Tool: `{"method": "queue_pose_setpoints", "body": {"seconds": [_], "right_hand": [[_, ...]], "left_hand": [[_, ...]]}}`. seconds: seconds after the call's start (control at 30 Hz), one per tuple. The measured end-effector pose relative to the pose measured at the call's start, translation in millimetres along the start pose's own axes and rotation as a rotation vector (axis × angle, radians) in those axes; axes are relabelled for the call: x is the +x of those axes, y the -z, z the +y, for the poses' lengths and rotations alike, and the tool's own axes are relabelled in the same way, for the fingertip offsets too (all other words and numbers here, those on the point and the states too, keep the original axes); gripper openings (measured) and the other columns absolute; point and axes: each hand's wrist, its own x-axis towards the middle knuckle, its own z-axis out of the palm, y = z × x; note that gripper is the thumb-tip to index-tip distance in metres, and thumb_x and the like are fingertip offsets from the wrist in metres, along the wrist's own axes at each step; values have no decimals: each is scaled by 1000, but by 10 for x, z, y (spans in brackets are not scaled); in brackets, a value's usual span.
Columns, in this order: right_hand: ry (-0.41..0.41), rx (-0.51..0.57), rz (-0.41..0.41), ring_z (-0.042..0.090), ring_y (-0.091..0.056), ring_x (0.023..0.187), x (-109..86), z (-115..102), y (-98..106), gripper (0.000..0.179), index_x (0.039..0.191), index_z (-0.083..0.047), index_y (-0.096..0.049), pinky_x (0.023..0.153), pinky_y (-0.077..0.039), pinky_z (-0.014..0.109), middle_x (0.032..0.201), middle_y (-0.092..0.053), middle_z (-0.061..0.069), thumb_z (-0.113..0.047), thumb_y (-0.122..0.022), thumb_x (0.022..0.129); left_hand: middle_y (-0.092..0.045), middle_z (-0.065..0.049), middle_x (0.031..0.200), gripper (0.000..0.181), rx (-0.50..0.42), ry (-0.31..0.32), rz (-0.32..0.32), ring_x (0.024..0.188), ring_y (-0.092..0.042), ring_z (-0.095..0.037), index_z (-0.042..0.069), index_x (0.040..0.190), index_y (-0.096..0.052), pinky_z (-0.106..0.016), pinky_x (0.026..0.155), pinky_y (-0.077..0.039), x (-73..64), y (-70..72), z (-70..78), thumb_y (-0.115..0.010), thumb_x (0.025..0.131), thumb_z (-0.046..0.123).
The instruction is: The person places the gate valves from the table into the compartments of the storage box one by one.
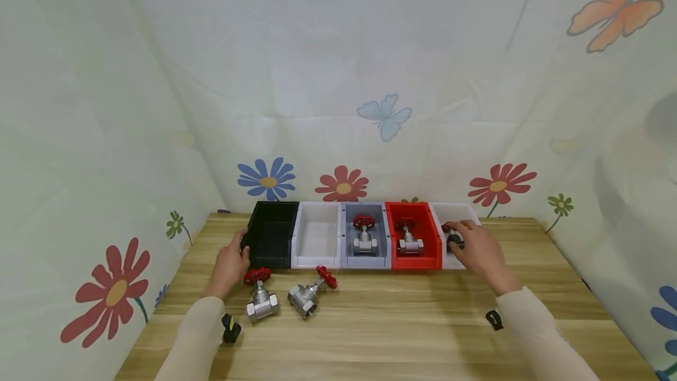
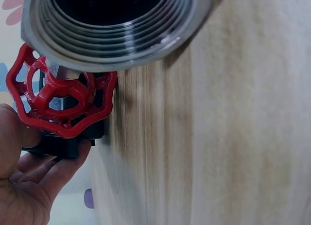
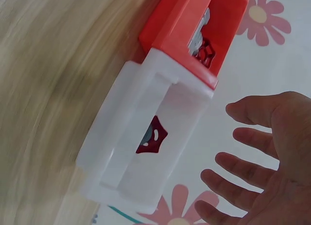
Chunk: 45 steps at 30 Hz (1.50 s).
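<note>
My left hand holds the left side of the black bin, with fingers along its wall. In the left wrist view, a red handwheel and the threaded end of a metal valve partly cover that bin. Two gate valves with red handwheels, one upright and one tilted, are on the table near this hand. My right hand hovers over the right white bin, fingers spread and holding nothing. Inside that bin a dark red handwheel shows; its valve body is mostly hidden.
Between the end bins stand another white bin, a grey bin and a red bin, all in one row. The grey and red bins each contain a valve. Behind the wooden table hangs a flowered cloth.
</note>
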Motion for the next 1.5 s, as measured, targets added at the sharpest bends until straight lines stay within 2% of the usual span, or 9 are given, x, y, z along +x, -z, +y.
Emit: {"method": "queue_pose_setpoints", "body": {"seconds": [0.13,0.3,0.53,0.73,0.93,1.17,1.5], "right_hand": [[-11,-5,-8,43,-62,105,-8,84,48,48,130,-2,-59,86,-51,60,129,-59,25,-17,-71,87],[-51,22,-22,49,-56,113,-7,205,73,51,134,2,-54,92,-47,63,132,-53,31,-14,-68,87],[-116,93,-30,55,-46,120,-55,404,-3,61,141,6,-43,97,-40,66,137,-42,37,-11,-67,87],[-166,149,-1,57,-50,113,-124,571,-129,64,144,6,-37,90,-43,68,133,-41,41,-8,-64,88],[-181,155,-2,59,-51,110,-164,683,-188,56,141,12,-36,87,-44,68,129,-45,43,-3,-55,90],[-186,140,-32,57,-56,104,-145,714,-201,54,142,14,-35,86,-46,65,121,-53,44,-2,-50,93],[-176,124,-73,51,-62,94,-106,728,-288,56,142,14,-33,80,-50,60,120,-55,42,4,-52,90]], "left_hand": [[-65,-37,103,48,-2,-4,4,87,-65,-47,3,144,-41,-61,85,-50,-1,0,3,-52,98,8],[-64,-39,104,48,2,-30,20,87,-65,-51,2,144,-42,-61,83,-49,-1,1,4,-52,97,7],[-64,-39,103,48,3,-29,15,87,-64,-51,2,144,-41,-61,84,-49,-10,16,13,-52,97,6],[-65,-38,101,49,1,-28,8,84,-65,-48,2,144,-41,-60,84,-49,-22,12,39,-52,97,6],[-65,-38,104,48,-1,-32,11,85,-65,-48,3,144,-41,-61,86,-49,-20,-1,57,-52,97,6],[-64,-39,103,49,5,-30,17,87,-65,-50,2,144,-41,-61,85,-49,-8,-6,60,-52,97,7],[-65,-38,102,49,18,-9,-1,85,-64,-46,1,145,-39,-60,86,-49,-12,-38,0,-51,98,6]]}}
